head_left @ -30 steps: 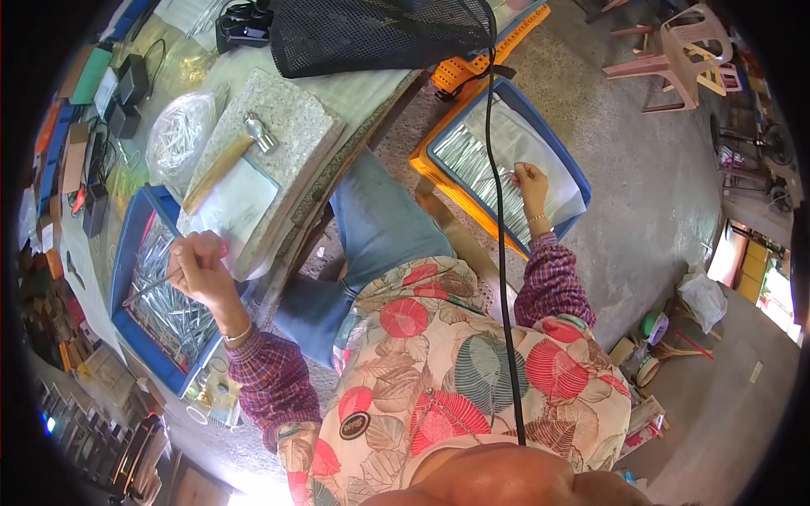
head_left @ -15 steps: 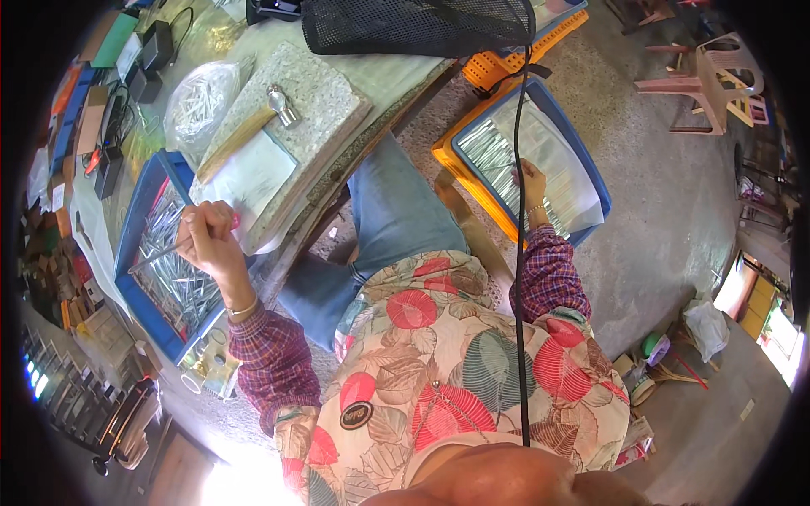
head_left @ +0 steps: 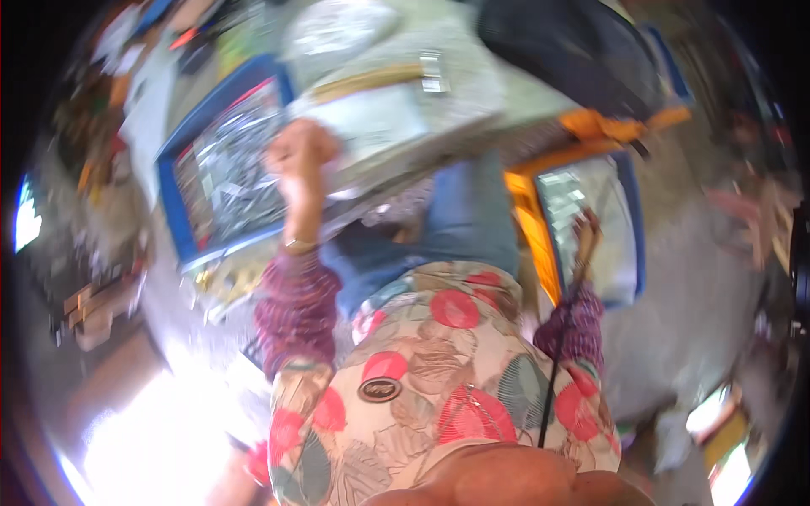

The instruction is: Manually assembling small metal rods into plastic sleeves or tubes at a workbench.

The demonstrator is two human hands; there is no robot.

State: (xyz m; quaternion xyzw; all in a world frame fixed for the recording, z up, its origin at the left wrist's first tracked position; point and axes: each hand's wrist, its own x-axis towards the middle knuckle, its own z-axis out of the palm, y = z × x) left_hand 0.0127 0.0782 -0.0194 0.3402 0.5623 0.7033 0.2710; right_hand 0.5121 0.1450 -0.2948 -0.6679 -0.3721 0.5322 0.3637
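Note:
Motion smears the whole picture. My left hand [head_left: 302,150] is closed, its fingers curled, over the right side of a blue tray [head_left: 175,207] on the bench. Many loose, thin metal pieces [head_left: 240,164] lie in that tray. What the fingers hold, if anything, I cannot make out. Low on my right, my right hand [head_left: 588,234] reaches into a second blue tray [head_left: 636,236], over thin silvery rods [head_left: 564,192] lying by a pale sheet. Blur hides whether its fingers grip a rod. An orange tray [head_left: 530,223] sits under this second one.
A stone slab [head_left: 477,97] on the bench carries a hammer [head_left: 371,82] and a white sheet [head_left: 375,118]. Behind it lies a clear plastic bag [head_left: 337,34]. A black mesh bag [head_left: 574,55] is at the far right of the bench. A dark cord [head_left: 550,396] hangs across my right sleeve.
The view has swung, so bench and trays sit differently in it. The thin metal rod seen in my left hand no longer shows. My right hand stays over the right tray.

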